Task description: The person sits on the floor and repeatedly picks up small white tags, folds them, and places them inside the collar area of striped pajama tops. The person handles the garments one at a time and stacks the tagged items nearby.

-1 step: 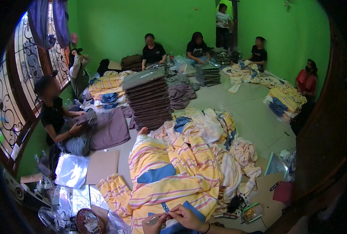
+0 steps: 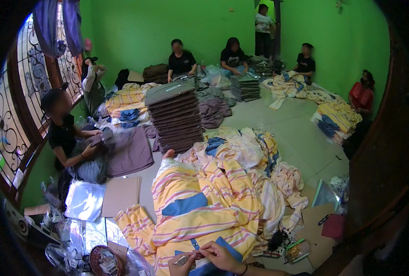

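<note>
A yellow garment with pink and white stripes (image 2: 186,237) is spread over my lap and outstretched legs, with a blue patch (image 2: 184,205) on it. At its near end, blue cloth (image 2: 230,248) lies under my hands. My left hand (image 2: 182,265) and my right hand (image 2: 219,255) meet there, the fingertips of both pinched together. What they pinch is too small to make out. Just beyond the fingertips shows a small dark blue tag or strip (image 2: 195,243). A bare foot (image 2: 168,154) sticks out past the cloth.
A tall stack of folded brown garments (image 2: 174,122) stands ahead. Crumpled striped garments (image 2: 278,184) lie to the right, near cardboard (image 2: 317,230). Clear plastic bags (image 2: 84,201), cardboard sheets (image 2: 120,198) and a round basket (image 2: 94,260) are at left. Several people sit around the room.
</note>
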`<state>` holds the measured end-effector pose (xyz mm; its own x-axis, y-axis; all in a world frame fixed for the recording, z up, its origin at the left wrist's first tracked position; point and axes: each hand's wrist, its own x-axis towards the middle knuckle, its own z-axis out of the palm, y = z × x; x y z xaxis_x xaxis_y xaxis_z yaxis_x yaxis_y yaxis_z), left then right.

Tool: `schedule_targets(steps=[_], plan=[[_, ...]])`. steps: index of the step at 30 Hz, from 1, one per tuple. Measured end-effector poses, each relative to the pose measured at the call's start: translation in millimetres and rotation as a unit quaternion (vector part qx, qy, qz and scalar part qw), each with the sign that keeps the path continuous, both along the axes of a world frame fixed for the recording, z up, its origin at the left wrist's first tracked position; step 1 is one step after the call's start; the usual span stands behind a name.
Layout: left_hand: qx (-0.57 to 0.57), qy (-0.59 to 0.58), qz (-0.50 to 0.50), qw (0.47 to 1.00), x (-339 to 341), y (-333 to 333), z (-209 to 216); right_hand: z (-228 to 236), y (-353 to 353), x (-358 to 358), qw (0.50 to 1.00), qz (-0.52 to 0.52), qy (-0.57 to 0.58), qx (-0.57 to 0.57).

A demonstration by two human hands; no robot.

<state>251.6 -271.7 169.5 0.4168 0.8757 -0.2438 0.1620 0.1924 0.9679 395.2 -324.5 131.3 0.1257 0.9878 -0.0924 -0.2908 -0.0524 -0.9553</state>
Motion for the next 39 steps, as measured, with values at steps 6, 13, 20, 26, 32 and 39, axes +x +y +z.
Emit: schedule_targets(steps=[6, 13, 20, 26, 32, 39], plan=[[-0.017, -0.056, 0.042, 0.997, 2, -10, 5, 28, -6, -9, 0.997, -0.058, 0.056, -0.014], [-0.009, -0.046, 0.044, 0.998, 7, -14, -1, 45, -5, -13, 0.995, -0.099, 0.02, 0.011], [-0.018, -0.024, 0.044, 0.999, 10, -16, 9, 23, -6, -16, 0.991, -0.116, 0.058, 0.025], [-0.036, -0.02, 0.051, 0.998, 13, -20, 27, 25, -4, -20, 0.989, -0.128, 0.069, 0.029], [-0.09, -0.059, 0.011, 0.994, 9, -16, 40, 25, -7, -3, 0.964, 0.026, 0.262, -0.03], [-0.007, -0.071, -0.042, 0.997, 4, -19, 32, 26, -17, 13, 0.953, 0.141, 0.262, -0.053]])
